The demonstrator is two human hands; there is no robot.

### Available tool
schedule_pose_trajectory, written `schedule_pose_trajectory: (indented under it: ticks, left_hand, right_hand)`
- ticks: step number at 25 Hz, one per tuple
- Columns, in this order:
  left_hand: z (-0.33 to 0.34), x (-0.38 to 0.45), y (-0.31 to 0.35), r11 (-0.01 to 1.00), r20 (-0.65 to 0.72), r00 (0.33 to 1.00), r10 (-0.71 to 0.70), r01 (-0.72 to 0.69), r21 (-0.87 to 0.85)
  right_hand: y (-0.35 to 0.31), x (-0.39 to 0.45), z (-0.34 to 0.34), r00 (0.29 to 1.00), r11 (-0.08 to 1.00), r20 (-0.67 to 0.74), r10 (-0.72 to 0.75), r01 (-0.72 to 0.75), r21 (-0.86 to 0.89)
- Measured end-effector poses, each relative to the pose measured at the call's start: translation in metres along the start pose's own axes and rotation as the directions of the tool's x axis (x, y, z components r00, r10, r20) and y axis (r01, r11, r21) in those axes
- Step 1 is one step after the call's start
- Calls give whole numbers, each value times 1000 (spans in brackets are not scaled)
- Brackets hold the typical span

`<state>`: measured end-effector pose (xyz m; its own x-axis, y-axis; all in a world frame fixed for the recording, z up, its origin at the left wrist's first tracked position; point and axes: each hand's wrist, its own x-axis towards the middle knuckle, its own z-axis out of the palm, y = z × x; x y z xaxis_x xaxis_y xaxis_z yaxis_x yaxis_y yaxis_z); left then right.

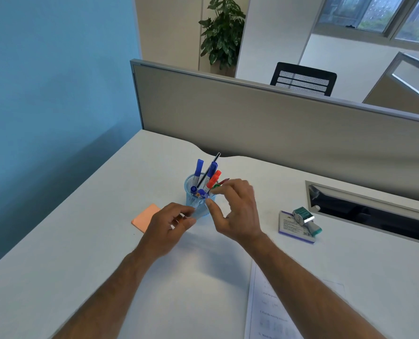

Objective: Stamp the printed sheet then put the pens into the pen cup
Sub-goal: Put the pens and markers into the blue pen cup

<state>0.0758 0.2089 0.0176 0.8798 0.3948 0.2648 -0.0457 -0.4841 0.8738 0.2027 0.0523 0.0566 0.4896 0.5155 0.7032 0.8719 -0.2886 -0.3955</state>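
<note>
Steadying pen cup (pixel 196 203) — left hand (pixel 167 225) fingers curled round it; right hand (pixel 238 211) pinching green pen (pixel 215 187).

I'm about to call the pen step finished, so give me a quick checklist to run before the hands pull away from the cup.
1. Pen cup upright on the desk: ok.
2. Markers standing inside the cup: ok; the blue markers and the red marker poke out above the rim.
3. Green-capped pen released: not ok; the right hand has its fingertips on it at the rim.
4. Left hand steadying the cup: cannot tell; its fingers curl beside the wall.
5. Stamp set aside: ok, lying on the small booklet.
6. Printed sheet stamped: cannot tell; no mark is readable.
</note>
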Motion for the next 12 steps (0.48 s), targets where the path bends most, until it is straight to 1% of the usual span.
schedule_pose_trajectory:
  ticks: [3, 5, 6, 7, 9, 10, 12]
  left_hand:
    - [4, 1, 8, 989, -21, 996, -81, 78, -126]
    - [7, 1, 15, 945, -1, 984, -176, 169, -281]
    - [9, 1, 19, 911, 8, 979, -206, 194, -363]
    - [12, 1, 23, 881, 0, 975, -224, 202, -427]
    - [16, 2, 29, 836, -22, 968, -251, 205, -509]
    - [18, 3, 31, 813, -20, 965, -260, 208, -544]
    - [20, 3, 32, 777, 2, 961, -277, 225, -588]
  right_hand:
    - [-6, -12, -2, 976, 963, 81, 204, -214, 162]
    - [-10, -20, -2, 943, 900, 136, 302, -330, 286]
    - [-11, -24, -2, 938, 872, 161, 308, -346, 346]
    - [-12, -28, -3, 941, 858, 190, 280, -334, 389]
    - [-15, -34, -4, 951, 864, 246, 188, -279, 420]
    - [-17, -36, -3, 955, 874, 246, 166, -258, 411]
    - [-20, -35, -2, 964, 890, 199, 176, -242, 386]
